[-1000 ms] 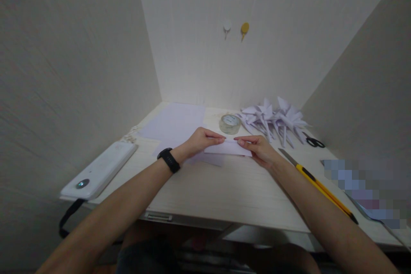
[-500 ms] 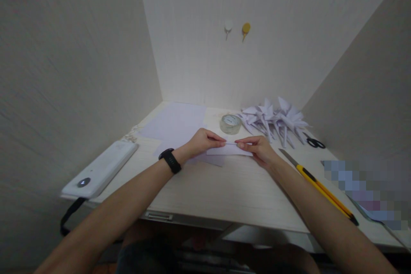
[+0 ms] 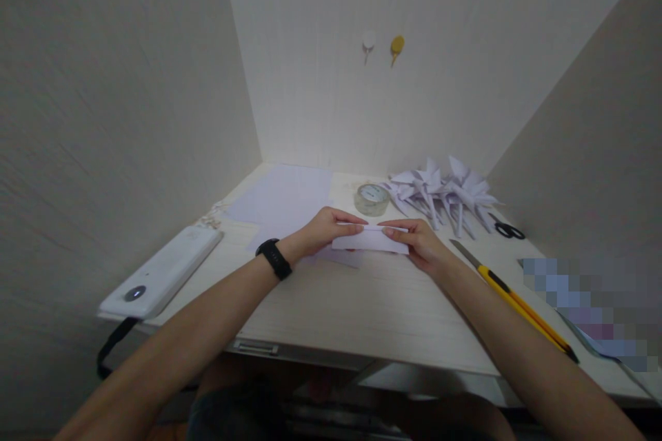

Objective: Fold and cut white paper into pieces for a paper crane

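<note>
Head view: left hand [image 3: 323, 229] and right hand [image 3: 421, 242] still pinching folded paper [image 3: 368, 240], fingertips now wider apart.

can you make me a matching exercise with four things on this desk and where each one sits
Things:
1. folded paper strip
2. tape roll
3. utility knife
4. power bank

Places:
A. at the desk's left edge, a black strap hanging from it
B. pinched between the left hand and the right hand
C. lying slantwise along the right forearm
D. just behind the hands, beside the folded paper shapes

Pairs: 1-B, 2-D, 3-C, 4-A
</note>
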The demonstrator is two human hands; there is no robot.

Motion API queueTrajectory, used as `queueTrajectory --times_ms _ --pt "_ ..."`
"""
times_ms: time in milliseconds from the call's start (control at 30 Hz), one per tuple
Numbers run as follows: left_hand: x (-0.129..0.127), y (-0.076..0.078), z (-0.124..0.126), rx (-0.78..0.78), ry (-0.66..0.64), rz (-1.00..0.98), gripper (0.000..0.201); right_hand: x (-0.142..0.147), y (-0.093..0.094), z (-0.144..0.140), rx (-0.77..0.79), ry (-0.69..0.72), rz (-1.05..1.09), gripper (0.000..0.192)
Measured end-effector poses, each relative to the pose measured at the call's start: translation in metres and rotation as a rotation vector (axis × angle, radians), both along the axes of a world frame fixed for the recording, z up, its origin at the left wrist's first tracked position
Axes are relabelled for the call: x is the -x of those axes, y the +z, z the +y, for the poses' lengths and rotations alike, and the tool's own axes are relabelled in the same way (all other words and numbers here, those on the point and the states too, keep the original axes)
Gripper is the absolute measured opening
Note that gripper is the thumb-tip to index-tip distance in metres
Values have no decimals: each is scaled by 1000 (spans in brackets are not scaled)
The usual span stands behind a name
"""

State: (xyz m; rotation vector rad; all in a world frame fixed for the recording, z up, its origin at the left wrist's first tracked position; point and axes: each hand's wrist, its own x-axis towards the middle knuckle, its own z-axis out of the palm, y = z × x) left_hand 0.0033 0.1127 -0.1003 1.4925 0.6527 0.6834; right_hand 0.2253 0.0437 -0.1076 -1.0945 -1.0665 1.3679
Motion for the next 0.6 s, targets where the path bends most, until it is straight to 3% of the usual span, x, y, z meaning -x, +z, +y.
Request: queueTrajectory --times_ms 267,600 --pt "-1 -1 0 177 -66 -122 31 -1 2 0 1 -53 20 34" --pt "-3 3 -3 210 -25 -135 20 1 5 -2 -15 -66 44 28"
